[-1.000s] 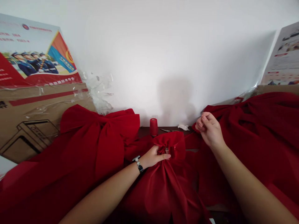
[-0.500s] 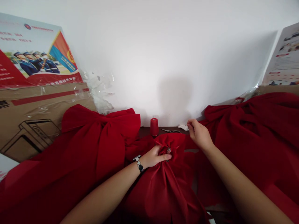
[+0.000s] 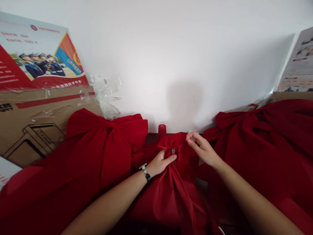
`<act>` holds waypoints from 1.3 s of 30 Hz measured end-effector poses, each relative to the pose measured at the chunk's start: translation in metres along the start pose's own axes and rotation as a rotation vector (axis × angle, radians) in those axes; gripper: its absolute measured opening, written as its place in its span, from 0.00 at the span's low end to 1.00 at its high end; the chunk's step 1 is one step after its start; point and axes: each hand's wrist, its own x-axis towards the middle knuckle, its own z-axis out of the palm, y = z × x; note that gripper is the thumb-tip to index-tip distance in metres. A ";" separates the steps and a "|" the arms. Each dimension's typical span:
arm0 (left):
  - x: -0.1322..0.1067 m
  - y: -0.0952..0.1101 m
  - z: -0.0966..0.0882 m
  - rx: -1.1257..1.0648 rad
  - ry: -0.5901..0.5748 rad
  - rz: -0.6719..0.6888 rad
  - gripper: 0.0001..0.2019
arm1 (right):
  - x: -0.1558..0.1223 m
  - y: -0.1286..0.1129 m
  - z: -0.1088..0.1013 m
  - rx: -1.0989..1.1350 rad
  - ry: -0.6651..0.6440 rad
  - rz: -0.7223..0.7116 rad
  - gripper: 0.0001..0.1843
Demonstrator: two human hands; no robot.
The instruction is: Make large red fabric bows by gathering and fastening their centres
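Observation:
Gathered red fabric (image 3: 171,192) is bunched in my left hand (image 3: 160,162), whose fingers wrap round it with the thumb in front. A small metal-ended clip or strap (image 3: 173,151) lies across the pleats by that thumb. To the right of the fabric's ruffled top is my right hand (image 3: 204,150), thumb and fingertips pinched together. Anything in that pinch is too small to make out. Just behind the fabric stands a cone of red thread (image 3: 162,131).
A large red bow (image 3: 107,140) with long tails spreads on the left, before a cardboard box (image 3: 53,112) and a printed poster (image 3: 46,65). More draped red cloth (image 3: 259,150) fills the right. A white wall (image 3: 146,58) closes off the back.
My right hand has come left, close beside the gathered fabric. The fabric in my left hand sits slightly higher and further left. Scissors seen behind it earlier are now hidden.

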 end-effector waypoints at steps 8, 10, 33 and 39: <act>0.000 0.000 -0.001 0.036 0.056 0.032 0.22 | 0.001 0.002 0.007 -0.044 -0.170 0.021 0.06; 0.000 0.001 -0.001 0.054 0.033 0.044 0.21 | 0.002 0.003 0.007 0.000 -0.162 0.033 0.06; 0.000 0.002 -0.003 0.033 -0.058 0.057 0.26 | 0.001 0.000 0.012 0.132 -0.204 0.008 0.12; -0.001 0.001 -0.002 -0.013 -0.085 0.043 0.26 | 0.000 0.003 0.016 0.202 -0.206 0.024 0.15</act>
